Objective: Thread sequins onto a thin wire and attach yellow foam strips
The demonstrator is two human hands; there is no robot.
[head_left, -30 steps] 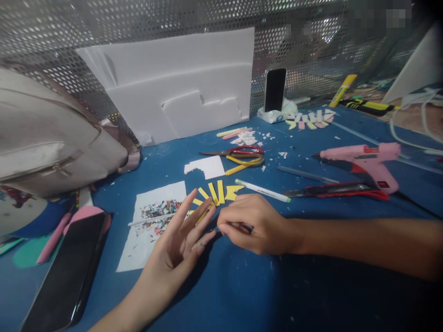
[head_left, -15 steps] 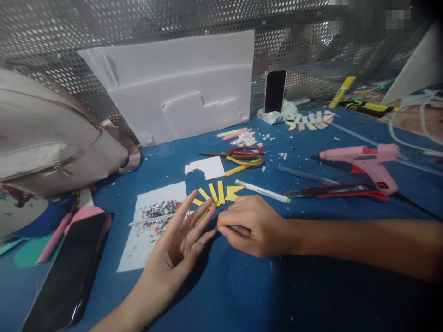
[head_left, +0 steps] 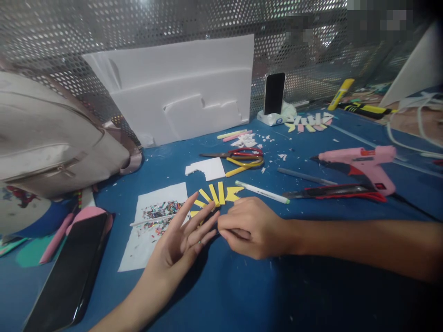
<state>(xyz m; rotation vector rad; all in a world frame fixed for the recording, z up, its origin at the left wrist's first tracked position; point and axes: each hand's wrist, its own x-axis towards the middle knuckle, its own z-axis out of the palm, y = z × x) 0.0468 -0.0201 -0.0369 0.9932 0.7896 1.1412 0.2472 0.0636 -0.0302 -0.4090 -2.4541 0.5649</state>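
Note:
My left hand (head_left: 183, 244) is held palm up with its fingers stretched out. Close to its fingertips, my right hand (head_left: 251, 228) is curled closed over the blue tabletop; whatever it may hold is hidden inside. Behind the hands, several yellow strips (head_left: 221, 192) lie fanned out, with a yellow notched piece (head_left: 234, 192) beside them. Partly behind my left fingers lies a white sheet (head_left: 129, 253) scattered with multicoloured glitter flakes (head_left: 152, 212); a thin white stick (head_left: 140, 223) crosses it. A white and green marker (head_left: 265, 192) lies just beyond my right hand.
Scissors (head_left: 242, 159) and a cut white piece (head_left: 209, 169) lie farther back. A pink glue gun (head_left: 363, 161) and a red utility knife (head_left: 335, 192) are on the right. At left are a phone (head_left: 69, 272) and a pale bag (head_left: 62, 133). White boards (head_left: 183, 83) lean at the back.
The spread fingers of my left hand have shifted slightly, closer to my right hand. My right hand stays closed in nearly the same place. The camera view has moved a little.

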